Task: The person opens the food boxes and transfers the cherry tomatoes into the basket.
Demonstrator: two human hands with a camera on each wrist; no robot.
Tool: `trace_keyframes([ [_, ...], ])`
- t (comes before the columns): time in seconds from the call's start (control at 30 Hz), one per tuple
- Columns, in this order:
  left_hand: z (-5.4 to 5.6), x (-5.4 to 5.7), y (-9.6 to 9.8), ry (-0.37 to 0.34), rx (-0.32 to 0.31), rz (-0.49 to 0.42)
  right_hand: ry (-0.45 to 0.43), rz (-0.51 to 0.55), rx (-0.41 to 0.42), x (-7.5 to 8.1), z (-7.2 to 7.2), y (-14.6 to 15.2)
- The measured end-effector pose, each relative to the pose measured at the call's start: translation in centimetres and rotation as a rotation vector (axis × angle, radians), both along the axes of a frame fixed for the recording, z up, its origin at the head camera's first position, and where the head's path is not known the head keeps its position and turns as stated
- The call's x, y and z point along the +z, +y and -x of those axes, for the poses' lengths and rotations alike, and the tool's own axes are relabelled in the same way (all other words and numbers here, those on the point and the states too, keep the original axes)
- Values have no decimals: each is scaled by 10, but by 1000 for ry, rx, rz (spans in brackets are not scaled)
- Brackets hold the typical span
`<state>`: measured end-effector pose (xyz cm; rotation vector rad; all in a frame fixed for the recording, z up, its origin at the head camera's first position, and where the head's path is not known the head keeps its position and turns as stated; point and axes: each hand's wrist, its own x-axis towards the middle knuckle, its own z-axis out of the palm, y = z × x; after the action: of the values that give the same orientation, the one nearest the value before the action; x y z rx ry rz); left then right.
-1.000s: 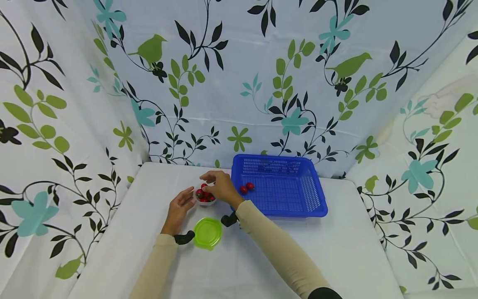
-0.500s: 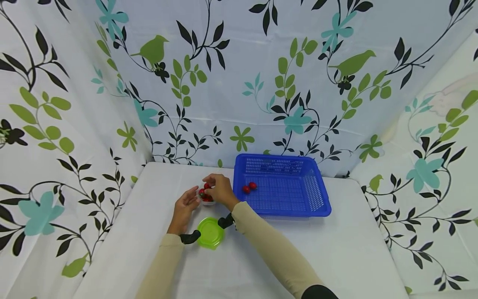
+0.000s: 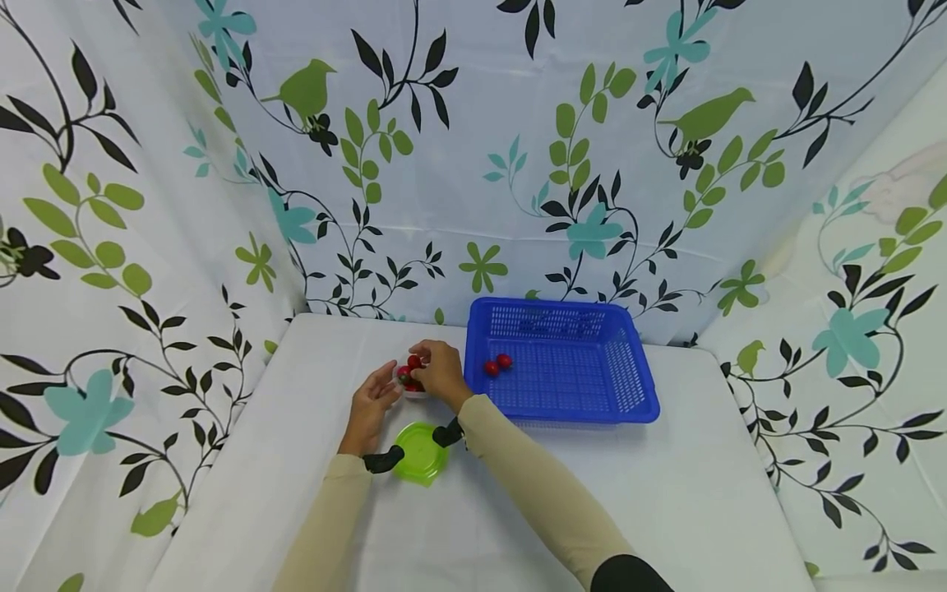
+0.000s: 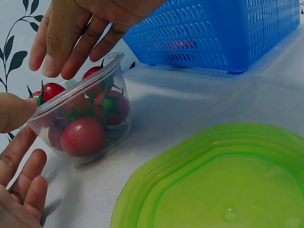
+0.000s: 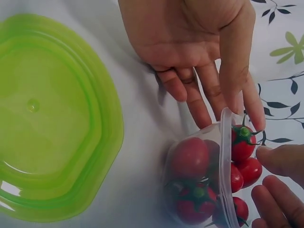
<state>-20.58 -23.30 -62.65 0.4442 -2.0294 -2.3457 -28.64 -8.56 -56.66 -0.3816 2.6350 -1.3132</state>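
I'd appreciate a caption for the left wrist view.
Tomatoes in clear tub between left hand and right hand; green lid, blue basket nearby.

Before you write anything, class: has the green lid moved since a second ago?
No: in the head view, the green lid keeps its place against the blue basket, shifting neither way.

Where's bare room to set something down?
Widest: the table between the right sleeve, the blue basket and the table's right edge. Another strip lies between the left sleeve and the table's left edge. In the basket, right of the two tomatoes is bare. Crowded: the tub, with the left hand and right hand at it, and the lid close by.
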Motion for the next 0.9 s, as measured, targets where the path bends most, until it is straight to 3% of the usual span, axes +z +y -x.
trace_keyframes([
  [0.43, 6, -8, -2, -14, 1, -79, -21, -33, 58, -2, -1, -7],
  [0.9, 2, -6, 0, 4, 7, -73, 167, -178, 105, -16, 3, -15],
])
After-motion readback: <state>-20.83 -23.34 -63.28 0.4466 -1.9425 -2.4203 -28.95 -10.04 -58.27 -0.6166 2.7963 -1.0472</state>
